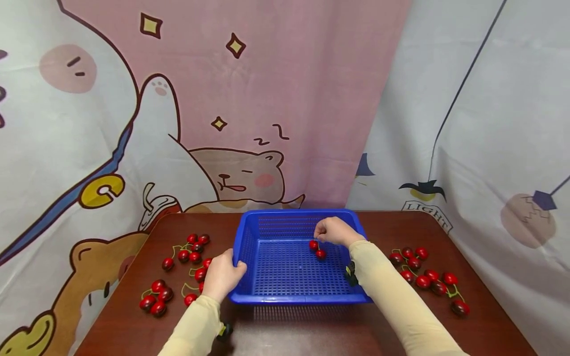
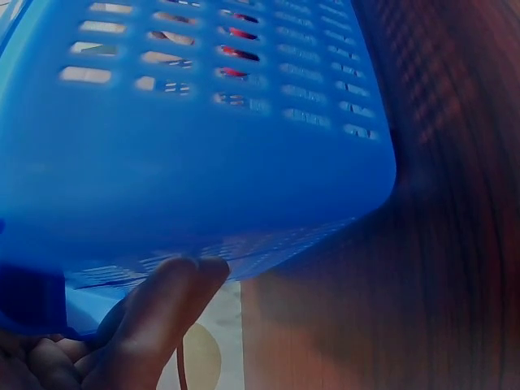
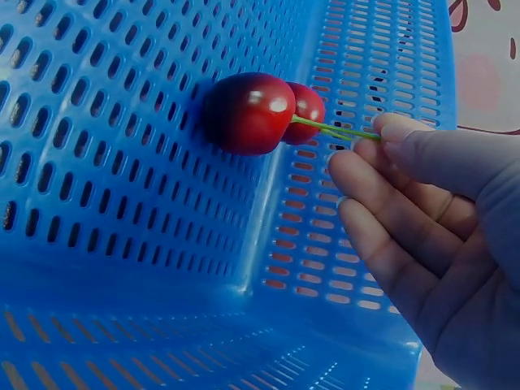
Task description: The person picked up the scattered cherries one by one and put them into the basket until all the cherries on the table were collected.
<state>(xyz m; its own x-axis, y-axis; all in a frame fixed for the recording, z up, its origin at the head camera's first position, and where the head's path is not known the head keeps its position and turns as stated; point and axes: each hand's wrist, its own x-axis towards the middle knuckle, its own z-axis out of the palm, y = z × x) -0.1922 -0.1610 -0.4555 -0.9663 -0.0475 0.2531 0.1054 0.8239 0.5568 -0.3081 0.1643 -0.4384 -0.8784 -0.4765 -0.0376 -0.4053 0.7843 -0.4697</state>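
Note:
A blue plastic basket (image 1: 300, 299) with slotted walls and floor stands on the table in the head view. My left hand (image 1: 222, 277) grips its left rim, the thumb over the edge. In the left wrist view the fingers (image 2: 154, 317) lie against the basket wall. Over the right part of the basket, my right hand (image 1: 336, 231) pinches the thin green stem (image 3: 335, 129) of a cherry pair between thumb and forefinger. The two glossy red cherries (image 3: 250, 114) hang from it, close to the basket floor, while the other fingers curl loosely below.
Several red cherries with green stems lie in clusters on the brown table (image 1: 267, 336): some left of the basket (image 1: 158, 298), others to its right (image 1: 423, 282). A curtain (image 1: 311, 99) with cartoon animals hangs behind the table.

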